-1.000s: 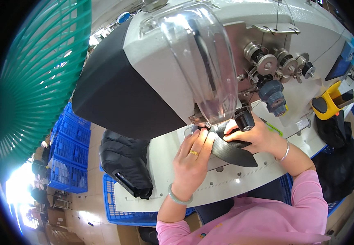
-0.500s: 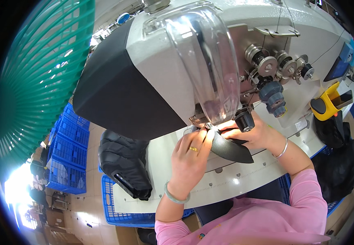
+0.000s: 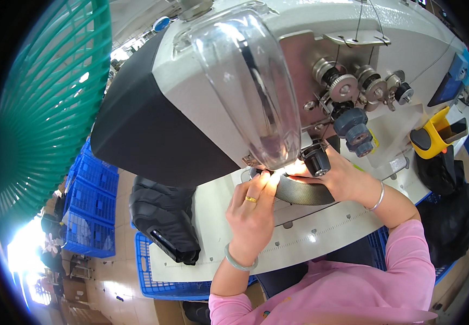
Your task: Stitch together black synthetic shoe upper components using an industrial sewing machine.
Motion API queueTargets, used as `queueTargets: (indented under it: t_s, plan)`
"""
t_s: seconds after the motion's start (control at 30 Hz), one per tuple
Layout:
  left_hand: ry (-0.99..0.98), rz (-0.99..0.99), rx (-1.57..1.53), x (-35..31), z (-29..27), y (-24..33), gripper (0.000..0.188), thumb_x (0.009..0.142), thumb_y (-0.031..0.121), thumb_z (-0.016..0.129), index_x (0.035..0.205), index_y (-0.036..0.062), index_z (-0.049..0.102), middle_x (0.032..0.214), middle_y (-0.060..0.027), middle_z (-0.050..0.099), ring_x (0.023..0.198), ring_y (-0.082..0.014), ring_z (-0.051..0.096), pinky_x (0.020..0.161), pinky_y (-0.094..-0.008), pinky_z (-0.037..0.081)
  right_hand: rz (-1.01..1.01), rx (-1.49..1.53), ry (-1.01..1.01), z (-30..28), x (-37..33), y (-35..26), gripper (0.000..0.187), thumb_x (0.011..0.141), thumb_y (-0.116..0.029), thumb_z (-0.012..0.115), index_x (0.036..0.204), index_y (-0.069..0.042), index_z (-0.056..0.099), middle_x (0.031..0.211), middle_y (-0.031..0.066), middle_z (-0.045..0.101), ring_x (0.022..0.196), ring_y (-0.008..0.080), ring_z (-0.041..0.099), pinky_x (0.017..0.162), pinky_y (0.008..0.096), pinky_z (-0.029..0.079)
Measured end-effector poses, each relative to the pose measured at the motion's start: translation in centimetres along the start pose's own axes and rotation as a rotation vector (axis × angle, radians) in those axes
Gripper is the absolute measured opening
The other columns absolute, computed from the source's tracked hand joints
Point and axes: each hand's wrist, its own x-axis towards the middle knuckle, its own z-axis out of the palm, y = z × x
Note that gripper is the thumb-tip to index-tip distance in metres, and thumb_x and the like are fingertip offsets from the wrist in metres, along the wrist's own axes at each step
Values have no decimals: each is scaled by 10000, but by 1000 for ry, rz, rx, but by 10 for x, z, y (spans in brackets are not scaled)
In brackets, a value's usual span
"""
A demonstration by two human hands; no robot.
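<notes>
A dark grey piece of curved textured fabric (image 3: pixel 303 193) lies at the stitching spot of a white sewing machine (image 3: pixel 202 86). My left hand (image 3: pixel 251 208) pinches its left end with thumb and fingertips, close to the lit needle area. At the other side, my right hand (image 3: pixel 340 176) grips the fabric, its fingertips reaching toward the same spot. The needle is hidden behind the clear plastic guard (image 3: pixel 245 92) and a black knob (image 3: pixel 316 159).
Padded black pieces (image 3: pixel 164 219) lie on the left of the white tabletop (image 3: pixel 229 252). Farther left are a green fan (image 3: pixel 50 108) and stacked blue crates (image 3: pixel 91 211). A yellow holder (image 3: pixel 434 132) stands at right, with black pieces (image 3: pixel 453 211) below it.
The fabric has turned: its pointed free end, which hung toward me, now runs to the right against my right hand. Both hands stay near the needle area. The view has shifted slightly.
</notes>
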Motion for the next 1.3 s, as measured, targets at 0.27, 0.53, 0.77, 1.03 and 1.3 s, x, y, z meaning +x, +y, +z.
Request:
queueTargets:
  t_s: [0.27,0.53,0.77,1.03,1.3]
  plan:
    - [-103,-10,61,2,-4,4,417,646,-77,679,1046,42,678,1058,-76,618,890,-279,610,737,-354,529,-75,-3,13,-1,1,3,267,778,-53,677,1044,-45,671,1011,71,603,889,269,590,719,392,501]
    - [-74,88,82,7,-4,-4,358,666,-68,672,1010,33,686,1022,-80,622,866,-281,634,724,-371,539,-28,-56,35,7,-2,-5,287,742,-84,684,1025,-37,668,1062,56,600,978,260,572,732,400,503]
    - [-16,-66,-104,6,-3,-9,311,674,-24,702,981,25,698,939,-95,689,829,-239,674,710,-341,549,-142,-253,1,9,-2,-8,286,664,-112,653,939,-38,672,986,58,580,963,264,533,727,418,495]
    - [92,-85,-11,-1,9,7,339,659,-63,685,986,23,705,970,-81,683,843,-267,635,755,-352,503,-47,-219,-13,9,-6,-15,286,662,-93,663,944,-44,653,972,52,559,961,267,522,757,425,443]
    - [22,-56,29,-4,2,9,404,626,-99,678,1009,30,702,1080,-85,640,973,-294,609,838,-393,498,36,-88,19,16,-13,-12,427,698,-106,717,1122,-96,668,1108,9,621,941,247,587,811,434,389]
